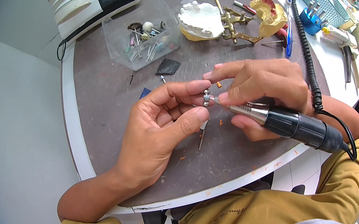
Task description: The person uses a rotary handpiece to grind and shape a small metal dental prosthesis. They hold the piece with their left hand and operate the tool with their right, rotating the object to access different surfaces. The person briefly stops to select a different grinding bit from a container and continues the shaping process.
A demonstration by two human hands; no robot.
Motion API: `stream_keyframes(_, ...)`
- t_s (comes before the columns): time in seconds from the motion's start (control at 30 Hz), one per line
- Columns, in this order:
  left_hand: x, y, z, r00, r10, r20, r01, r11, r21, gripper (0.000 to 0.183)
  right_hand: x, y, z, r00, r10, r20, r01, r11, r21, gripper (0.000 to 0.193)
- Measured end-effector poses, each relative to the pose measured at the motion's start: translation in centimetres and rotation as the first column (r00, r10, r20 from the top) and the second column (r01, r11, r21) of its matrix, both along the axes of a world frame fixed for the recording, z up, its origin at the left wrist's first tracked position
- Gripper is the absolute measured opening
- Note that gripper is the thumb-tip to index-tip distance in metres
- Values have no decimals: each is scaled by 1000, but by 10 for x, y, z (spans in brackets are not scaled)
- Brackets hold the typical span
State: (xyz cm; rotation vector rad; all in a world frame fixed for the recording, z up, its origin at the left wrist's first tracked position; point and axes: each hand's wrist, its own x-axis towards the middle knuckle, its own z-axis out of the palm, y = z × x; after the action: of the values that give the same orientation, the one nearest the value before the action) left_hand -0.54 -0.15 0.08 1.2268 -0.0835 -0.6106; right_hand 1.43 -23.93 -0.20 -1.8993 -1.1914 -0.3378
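Observation:
A small shiny metal dental bridge (pixel 207 98) with rounded units is pinched between the thumb and fingers of my left hand (pixel 153 126). My right hand (pixel 270 85) is wrapped around a black and silver rotary handpiece (pixel 291 122). The handpiece's tip touches or nearly touches the bridge; I cannot tell which. My right index finger reaches over to my left fingertips. A thin metal-shanked tool (pixel 202 138) lies on the table below the bridge, partly hidden by my left hand.
Beyond my hands stand a clear plastic box (pixel 119 58) of rotary burs and a brass articulator (pixel 237 33) carrying a white plaster model (pixel 200 19) and a yellow model (pixel 271 24). A black square (pixel 167 67) lies nearer. The coiled cord (pixel 306 53) runs down the right side.

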Motion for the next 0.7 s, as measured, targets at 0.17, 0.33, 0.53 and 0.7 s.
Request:
stream_keyframes(0.17, 0, -1, 0, 1000, 0, -8, 0, 1000, -8, 39, 1, 1, 0, 1000, -4, 11, 4, 1000, 4, 30)
stream_keyframes(0.33, 0, 0, 0, 1000, -7, -5, 7, 1000, -10, 39, 1, 1, -1, 1000, 4, 26, -4, 1000, 2, 31)
stream_keyframes(0.53, 0, 0, 1, 1000, -5, -9, 5, 1000, -9, 40, 1, 1, 0, 1000, 3, 27, -3, 1000, 4, 31)
stream_keyframes(0.7, 0, 0, 1, 1000, -14, -9, 13, 1000, -14, 39, 1, 0, 0, 1000, 2, 16, -2, 1000, 2, 31)
